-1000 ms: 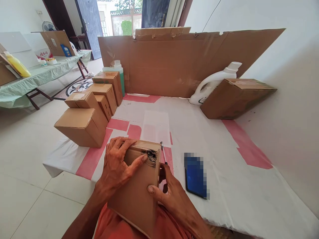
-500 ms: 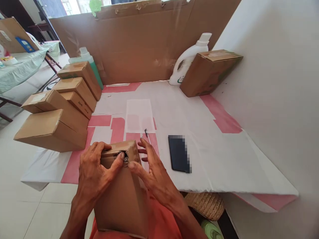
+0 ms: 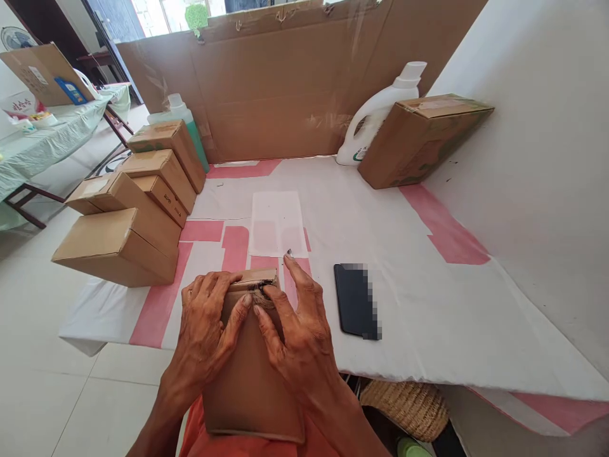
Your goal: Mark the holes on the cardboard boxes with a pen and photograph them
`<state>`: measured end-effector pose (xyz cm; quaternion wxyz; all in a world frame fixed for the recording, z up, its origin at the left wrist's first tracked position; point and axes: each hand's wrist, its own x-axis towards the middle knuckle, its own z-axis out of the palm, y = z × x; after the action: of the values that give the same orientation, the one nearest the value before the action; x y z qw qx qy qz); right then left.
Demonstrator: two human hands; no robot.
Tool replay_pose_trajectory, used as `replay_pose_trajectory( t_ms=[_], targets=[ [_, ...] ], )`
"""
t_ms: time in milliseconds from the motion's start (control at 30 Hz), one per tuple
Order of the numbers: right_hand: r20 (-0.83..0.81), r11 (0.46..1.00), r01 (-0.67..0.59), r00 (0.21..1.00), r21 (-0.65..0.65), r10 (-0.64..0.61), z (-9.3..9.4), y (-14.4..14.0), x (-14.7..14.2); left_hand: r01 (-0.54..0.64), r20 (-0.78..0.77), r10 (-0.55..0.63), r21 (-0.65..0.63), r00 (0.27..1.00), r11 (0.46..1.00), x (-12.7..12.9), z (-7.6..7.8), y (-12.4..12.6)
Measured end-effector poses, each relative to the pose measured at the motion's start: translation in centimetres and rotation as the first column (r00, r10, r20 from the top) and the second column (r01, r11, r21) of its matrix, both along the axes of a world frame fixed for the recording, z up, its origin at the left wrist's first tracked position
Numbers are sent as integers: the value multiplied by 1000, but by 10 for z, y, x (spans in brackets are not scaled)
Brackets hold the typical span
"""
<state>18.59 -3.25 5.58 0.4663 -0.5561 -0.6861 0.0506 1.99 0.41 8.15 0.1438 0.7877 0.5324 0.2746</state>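
Observation:
A tall cardboard box [image 3: 252,387] rests against my lap at the table's front edge, its narrow end facing up. Near the top is a ragged, dark-edged hole [image 3: 261,293]. My left hand [image 3: 209,324] grips the box from the left, fingers over the top edge and thumb pressed below the hole. At the hole's right side, the index finger of my right hand [image 3: 299,324] reaches to its edge while the thumb presses just beneath. Another right finger points forward over a pen [image 3: 289,252], mostly hidden. What lies inside the hole is too dark to tell.
A black phone [image 3: 349,301] lies right of the box, and a white paper sheet [image 3: 277,222] lies beyond it. Several cardboard boxes [image 3: 114,247] line the left side. A white jug [image 3: 371,120] and another box [image 3: 419,143] stand back right. A woven basket [image 3: 404,406] sits below.
My right hand has moved in from beside the box onto its torn opening. My left thumb has come out of the hole onto the face below. The view has shifted slightly left.

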Motion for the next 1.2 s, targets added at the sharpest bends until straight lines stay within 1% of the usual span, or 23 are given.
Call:
replay_pose_trajectory(
  t_ms=[100, 267, 333, 433, 500, 533, 567, 600, 633, 667, 700, 733, 767, 800, 867, 933, 1033, 1133, 1167, 1200],
  targets=[
    [-34, 998, -18, 999, -54, 16, 2, 2, 2, 20, -16, -20, 34, 1000, 999, 3, 0, -2],
    [-39, 992, -58, 998, -108, 54, 2, 8, 2, 23, -54, -24, -13, 998, 1000, 5, 4, -3],
    [-31, 995, -65, 998, -70, 63, 5, 7, 0, 17, -56, -17, -2, 998, 1000, 3, 3, -2],
    [-54, 996, -59, 997, 67, 63, 11, 3, 6, 3, -67, -3, 10, 998, 1000, 0, 1, -1],
    [-114, 991, 28, 993, 129, -13, 9, 1, 17, -8, -72, 8, 10, 997, 1000, -3, -1, 1],
    [-144, 989, 93, 987, 111, -77, 5, 1, 25, -13, -72, 13, 8, 997, 1000, -3, -2, 2],
    [-156, 987, 159, 976, 40, -151, -1, 3, 34, -18, -71, 18, 8, 997, 1000, -4, -2, 2],
    [-129, 974, 206, 968, -95, -217, -10, 7, 43, -19, -69, 20, 10, 997, 1000, -3, -3, 3],
    [-69, 935, 230, 964, -270, -257, -20, 11, 51, -20, -70, 21, 12, 997, 1000, -3, -3, 3],
    [2, 864, 236, 965, -444, -263, -31, 16, 58, -20, -74, 21, 17, 997, 1000, -2, -4, 3],
    [66, 777, 236, 967, -584, -245, -42, 21, 62, -21, -80, 23, 22, 997, 1000, -2, -4, 3],
    [112, 700, 241, 968, -672, -226, -52, 26, 64, -23, -86, 26, 27, 996, 999, -1, -4, 3],
    [138, 654, 250, 966, -714, -218, -62, 31, 65, -24, -92, 27, 31, 995, 999, 0, -4, 2],
    [146, 640, 259, 963, -724, -226, -69, 35, 63, -24, -97, 27, 33, 995, 999, 0, -5, 2],
    [133, 639, 274, 956, -719, -260, -80, 41, 59, -19, -104, 23, 33, 994, 999, 1, -4, 1],
    [90, 642, 257, 955, -723, -282, -86, 46, 57, -11, -115, 14, 26, 993, 1000, 1, -4, 1],
    [-54, 681, 164, 957, -714, -286, -88, 48, 62, 0, -144, 2, 14, 990, 1000, 2, -3, 0],
    [-243, 741, 56, 926, -669, -289, -78, 42, 70, 12, -166, -10, 7, 986, 1000, 4, -2, 0],
    [-315, 770, 33, 901, -637, -299, -72, 39, 71, 13, -169, -12, 4, 986, 1000, 4, -2, 0],
    [-413, 812, 5, 859, -584, -303, -63, 34, 71, 13, -168, -13, 0, 986, 1000, 5, -2, 0]
  ],
)
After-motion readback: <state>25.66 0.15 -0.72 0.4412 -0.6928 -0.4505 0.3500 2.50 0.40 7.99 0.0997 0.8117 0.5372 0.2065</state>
